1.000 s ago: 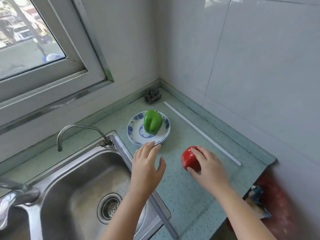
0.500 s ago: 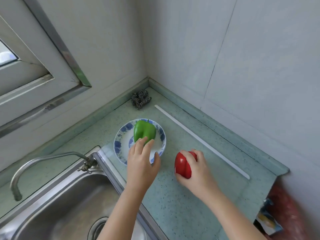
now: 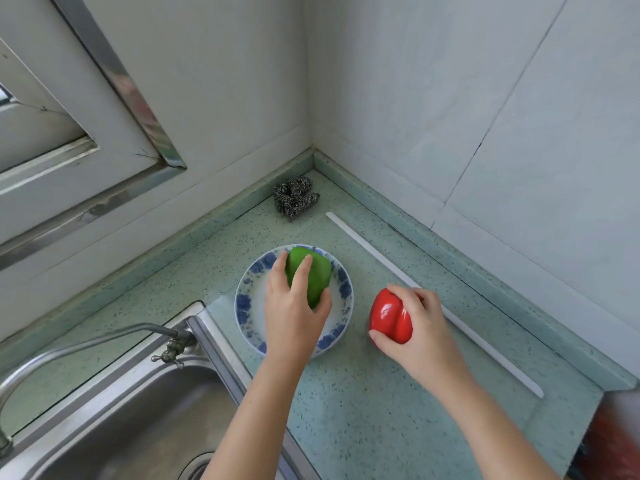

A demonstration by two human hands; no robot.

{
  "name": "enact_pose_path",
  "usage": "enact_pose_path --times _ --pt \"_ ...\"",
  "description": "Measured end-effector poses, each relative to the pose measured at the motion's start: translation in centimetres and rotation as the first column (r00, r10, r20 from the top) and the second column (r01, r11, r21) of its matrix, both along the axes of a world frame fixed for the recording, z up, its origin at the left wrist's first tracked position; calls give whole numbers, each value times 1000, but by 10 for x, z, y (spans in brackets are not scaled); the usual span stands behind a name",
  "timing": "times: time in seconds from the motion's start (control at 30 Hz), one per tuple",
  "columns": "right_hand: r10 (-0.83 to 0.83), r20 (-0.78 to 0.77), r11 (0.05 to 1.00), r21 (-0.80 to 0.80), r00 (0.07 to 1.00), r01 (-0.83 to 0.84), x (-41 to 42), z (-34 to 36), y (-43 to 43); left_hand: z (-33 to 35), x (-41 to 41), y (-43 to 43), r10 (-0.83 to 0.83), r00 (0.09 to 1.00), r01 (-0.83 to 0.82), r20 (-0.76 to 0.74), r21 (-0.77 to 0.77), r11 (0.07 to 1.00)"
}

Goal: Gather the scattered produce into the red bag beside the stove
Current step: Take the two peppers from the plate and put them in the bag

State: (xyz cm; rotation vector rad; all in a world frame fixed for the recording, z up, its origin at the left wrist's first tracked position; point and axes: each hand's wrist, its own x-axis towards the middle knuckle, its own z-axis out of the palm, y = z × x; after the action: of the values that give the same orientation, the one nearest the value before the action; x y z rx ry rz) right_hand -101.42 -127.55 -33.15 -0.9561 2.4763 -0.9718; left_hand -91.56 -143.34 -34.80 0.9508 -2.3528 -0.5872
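A green bell pepper (image 3: 313, 277) lies on a blue-patterned white plate (image 3: 247, 303) on the green speckled counter. My left hand (image 3: 292, 313) wraps around the pepper, with fingers on its left side and top and the thumb on its right. To the right, a glossy red bell pepper (image 3: 389, 315) is held in my right hand (image 3: 419, 332), at or just above the counter. The red bag (image 3: 613, 445) shows as a blurred strip below the counter's right end.
A steel sink (image 3: 131, 424) with a curved faucet (image 3: 86, 344) fills the lower left. A metal scouring pad (image 3: 294, 199) sits in the back corner. A long white strip (image 3: 426, 299) lies along the right wall. A window frame is at the upper left.
My left hand has moved forward onto the plate and closed around the green pepper. My right hand keeps its hold on the red pepper. The view has shifted right and closer.
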Motion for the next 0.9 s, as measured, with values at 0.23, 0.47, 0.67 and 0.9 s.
enact_pose_path --times 0.23,0.47,0.67,0.9 --pt "4 27 1000 -16 1000 -3 -5 0 -8 -6 -8 -7 6 1000 -3 -30 84 996" --pt "12 68 999 -44 998 -9 -4 6 -11 1 4 -2 57 995 -42 -87 174 984" --pt "37 46 996 -87 998 -33 6 24 -9 29 29 20 148 972 -77 -180 354 932" --pt "126 11 978 -171 992 -122 28 55 4 67 76 54 197 947 -102 -255 342 934"
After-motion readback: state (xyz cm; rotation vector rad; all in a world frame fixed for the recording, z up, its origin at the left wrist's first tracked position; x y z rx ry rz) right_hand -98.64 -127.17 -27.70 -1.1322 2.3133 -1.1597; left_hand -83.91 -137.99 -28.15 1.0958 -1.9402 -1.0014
